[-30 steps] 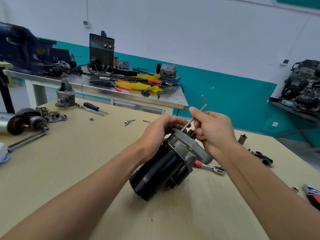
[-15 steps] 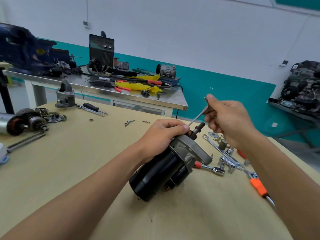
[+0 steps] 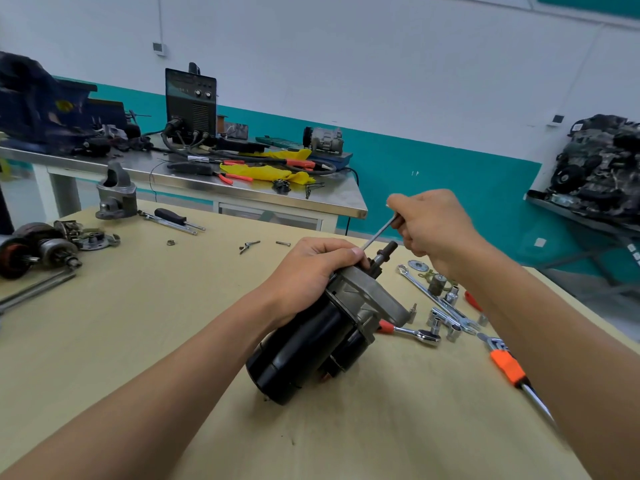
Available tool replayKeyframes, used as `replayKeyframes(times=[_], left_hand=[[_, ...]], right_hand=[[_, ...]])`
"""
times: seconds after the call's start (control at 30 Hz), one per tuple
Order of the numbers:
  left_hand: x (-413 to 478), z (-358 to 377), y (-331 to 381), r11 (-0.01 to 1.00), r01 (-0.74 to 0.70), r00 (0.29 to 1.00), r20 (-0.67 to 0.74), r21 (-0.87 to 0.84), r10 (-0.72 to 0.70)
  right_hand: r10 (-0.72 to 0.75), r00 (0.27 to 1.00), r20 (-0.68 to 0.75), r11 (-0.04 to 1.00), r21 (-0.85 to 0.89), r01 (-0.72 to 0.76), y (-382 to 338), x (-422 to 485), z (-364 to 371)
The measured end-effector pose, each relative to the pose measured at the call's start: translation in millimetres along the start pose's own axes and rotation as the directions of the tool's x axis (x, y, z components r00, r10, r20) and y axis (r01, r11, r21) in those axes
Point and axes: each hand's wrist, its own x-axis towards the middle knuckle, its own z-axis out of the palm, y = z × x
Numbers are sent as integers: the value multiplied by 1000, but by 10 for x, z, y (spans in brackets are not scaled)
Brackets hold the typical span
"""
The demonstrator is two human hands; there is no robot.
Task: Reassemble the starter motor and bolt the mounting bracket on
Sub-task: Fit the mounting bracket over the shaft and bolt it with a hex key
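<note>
— While the left hand (image 3: 311, 271) curls its fingers round the upper end of the starter motor (image 3: 304, 344), propped tilted on the table (image 3: 138, 341), what does the right hand (image 3: 433, 230) hold?
— A thin hex key (image 3: 379, 233), pinched in a closed fist; its tip vanishes behind the left thumb.
— What could go wrong?
— Held off-angle, the key might slip from its screw; the tilted motor might roll.
— Anything in the way?
— Below the right wrist lie a ratchet (image 3: 415, 332) and loose sockets (image 3: 453, 332). A grey cast housing (image 3: 116, 195) stands well beyond the left hand.
</note>
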Motion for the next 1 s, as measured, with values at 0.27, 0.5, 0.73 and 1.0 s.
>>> replayKeyframes(times=[0.27, 0.5, 0.73, 1.0], left_hand=[[-11, 14, 22, 999, -14, 1000, -19, 36, 14], [-6, -19, -7, 999, -10, 1000, 1, -45, 10], [-3, -21, -2, 991, 28, 1000, 17, -127, -26], [-6, -19, 10, 984, 60, 998, 7, -166, -60]], right_hand=[[246, 929, 276, 903, 283, -323, 53, 8, -98], [52, 819, 571, 617, 627, -476, 134, -58, -80], [90, 842, 532, 545, 682, -489, 126, -67, -14], [175, 917, 357, 557, 733, -392, 166, -115, 95]])
